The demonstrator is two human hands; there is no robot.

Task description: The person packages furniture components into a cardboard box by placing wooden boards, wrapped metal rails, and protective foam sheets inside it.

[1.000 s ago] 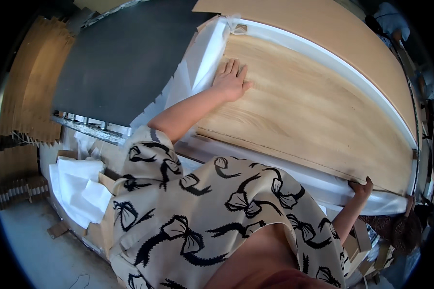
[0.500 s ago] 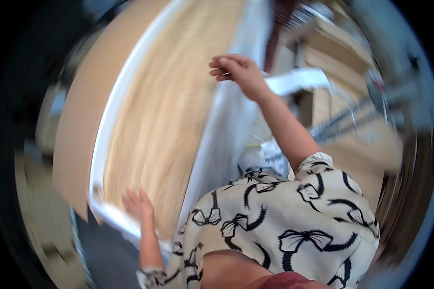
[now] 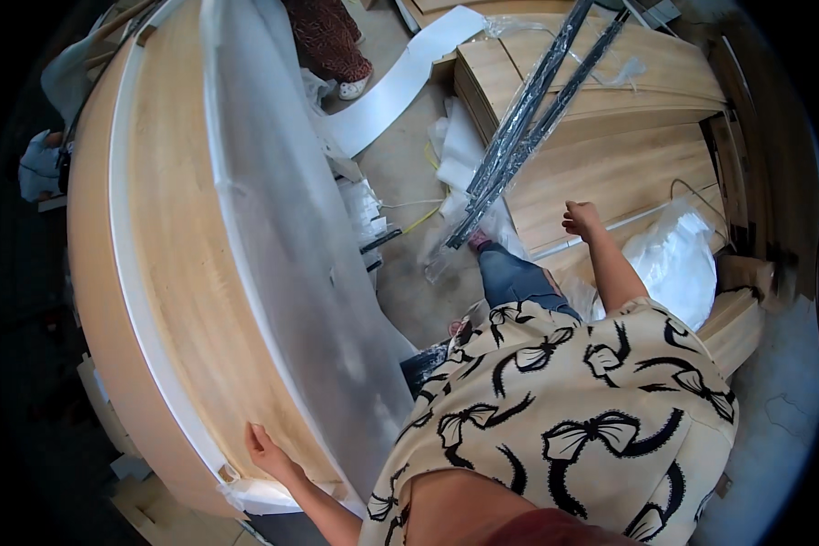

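Observation:
A long wood-grain panel [image 3: 187, 237] runs along my left side, with white foam wrap [image 3: 300, 246] folded back along its right edge. My left hand [image 3: 266, 449] is over the near end of this panel, its fingers loosely extended and nothing visible in them. Whether it touches the surface I cannot tell. Out to the right, my right hand [image 3: 582, 219] hangs above stacked wood-grain boards [image 3: 601, 173]. Its fingers are curled in, with nothing visible inside.
Plastic-wrapped dark strips [image 3: 528, 127] lie slanted across the boards. Clear plastic [image 3: 673, 264] is heaped right of my right arm. A white sheet strip [image 3: 400, 86] curves over the floor. Another person's leg and shoe [image 3: 353, 87] stand at the far side.
The view has swung to the right. My right hand has moved from over the long panel to above the stacked boards. My left hand stays near the panel's near end, fingers less spread.

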